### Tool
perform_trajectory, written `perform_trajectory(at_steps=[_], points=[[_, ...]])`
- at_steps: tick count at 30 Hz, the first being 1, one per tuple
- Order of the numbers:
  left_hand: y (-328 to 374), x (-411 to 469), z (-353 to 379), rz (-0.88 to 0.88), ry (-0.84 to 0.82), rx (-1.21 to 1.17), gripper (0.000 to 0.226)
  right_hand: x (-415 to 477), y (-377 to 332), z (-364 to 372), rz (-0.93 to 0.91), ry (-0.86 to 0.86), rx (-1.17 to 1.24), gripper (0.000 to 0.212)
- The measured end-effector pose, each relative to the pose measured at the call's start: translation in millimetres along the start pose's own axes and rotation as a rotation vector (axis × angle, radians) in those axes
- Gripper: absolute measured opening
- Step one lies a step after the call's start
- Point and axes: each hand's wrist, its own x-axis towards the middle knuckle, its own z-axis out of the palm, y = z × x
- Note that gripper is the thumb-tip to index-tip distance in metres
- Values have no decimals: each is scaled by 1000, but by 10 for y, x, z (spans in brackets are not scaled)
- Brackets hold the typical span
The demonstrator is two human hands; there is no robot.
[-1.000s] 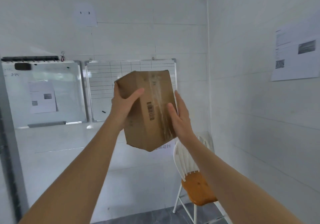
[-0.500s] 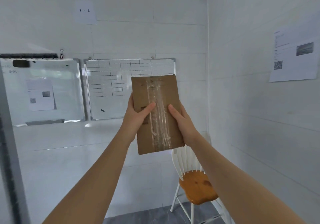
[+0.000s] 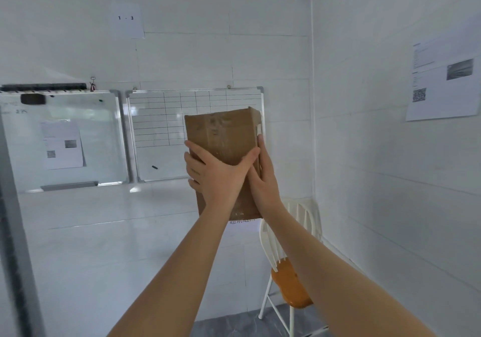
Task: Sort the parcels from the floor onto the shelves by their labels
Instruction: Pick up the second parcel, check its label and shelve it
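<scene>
I hold a brown cardboard parcel (image 3: 221, 133) upright at chest height in front of the back wall, its taped face toward me. My left hand (image 3: 216, 175) spreads across its lower front and left edge. My right hand (image 3: 263, 178) presses flat against its right side, where a strip of white label shows at the edge. No label text is readable. No shelves or floor parcels are in view.
A white chair with an orange seat (image 3: 291, 282) stands in the right corner below the parcel. Two whiteboards (image 3: 161, 133) hang on the back wall under a paper sign reading 1-3 (image 3: 126, 18). A grey metal upright (image 3: 15, 232) runs down the left edge.
The parcel has been turned in my hands from a tilted barcode side to the taped face, then slightly further. My left hand has slid across the front toward my right hand.
</scene>
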Motion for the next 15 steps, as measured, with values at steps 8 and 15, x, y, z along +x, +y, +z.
perform_trajectory(at_steps=[8, 15], points=[[-253, 320, 8, -214, -170, -288, 128, -169, 77, -178, -45, -67, -444, 72], [-864, 360, -271, -203, -490, -683, 67, -130, 204, -523, 258, -166, -195, 80]])
